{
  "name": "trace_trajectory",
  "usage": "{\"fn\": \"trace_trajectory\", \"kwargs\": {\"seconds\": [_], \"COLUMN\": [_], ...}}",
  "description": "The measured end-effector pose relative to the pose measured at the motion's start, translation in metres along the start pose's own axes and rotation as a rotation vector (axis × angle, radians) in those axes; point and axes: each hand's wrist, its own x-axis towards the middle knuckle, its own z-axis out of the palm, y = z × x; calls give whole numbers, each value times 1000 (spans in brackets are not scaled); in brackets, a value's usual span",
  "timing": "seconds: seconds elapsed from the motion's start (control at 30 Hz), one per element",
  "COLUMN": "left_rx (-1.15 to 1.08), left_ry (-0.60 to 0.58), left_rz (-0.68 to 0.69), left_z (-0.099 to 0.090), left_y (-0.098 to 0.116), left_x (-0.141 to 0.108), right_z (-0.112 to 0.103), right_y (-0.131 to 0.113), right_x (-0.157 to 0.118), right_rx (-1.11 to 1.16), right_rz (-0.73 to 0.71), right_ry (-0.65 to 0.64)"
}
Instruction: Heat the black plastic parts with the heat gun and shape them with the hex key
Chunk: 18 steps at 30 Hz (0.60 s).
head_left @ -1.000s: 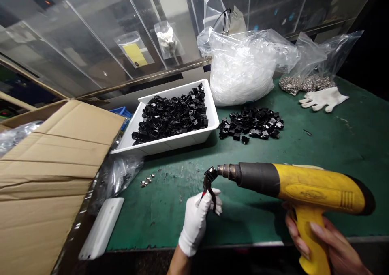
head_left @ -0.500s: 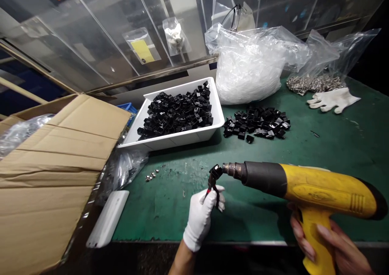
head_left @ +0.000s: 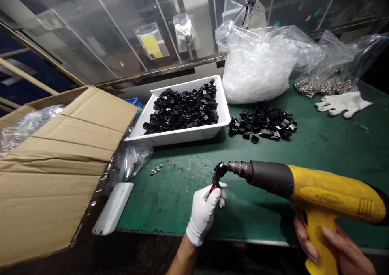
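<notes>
While the left hand (head_left: 203,212), in a white glove, grips a pair of pliers (head_left: 214,182), the right hand (head_left: 348,246), bare, holds a yellow heat gun (head_left: 331,192) by its handle. Left fingers: closed around the plier handles, on which a little red shows. Right fingers: wrapped about the gun's grip, thumb on the near side.

Black part (head_left: 221,168) — held up at the plier tips above the green worktop (head_left: 343,149), directly in front of the gun's stepped metal nozzle (head_left: 238,168). Gap between part and nozzle very small; cannot tell whether they touch. Gun lies roughly level, nozzle pointing left.

Surroundings: white tray (head_left: 182,137) behind the left hand, heaped with similar black pieces (head_left: 185,108). Just right of it, a loose pile (head_left: 263,123) of the same, directly on the worktop. A few small shiny metal bits (head_left: 156,169) lie left of the pliers, well apart from them. At the back, a large clear bag (head_left: 258,72) with whitish contents; farther right, a bag of small metal pieces (head_left: 326,85) with an unworn white glove (head_left: 343,104) just before it. Open cardboard box (head_left: 57,165) at far left.
</notes>
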Motion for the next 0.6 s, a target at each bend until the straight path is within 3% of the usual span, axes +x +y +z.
{"fn": "trace_trajectory", "kwargs": {"seconds": [0.23, 0.6], "left_rx": [45, 100], "left_ry": [26, 26], "left_rz": [3, 13], "left_z": [-1, -8], "left_y": [2, 1], "left_x": [-1, 4], "right_z": [14, 13], "right_y": [-3, -2], "right_x": [0, -1], "right_rx": [19, 36], "right_rz": [9, 21], "right_ry": [67, 84]}}
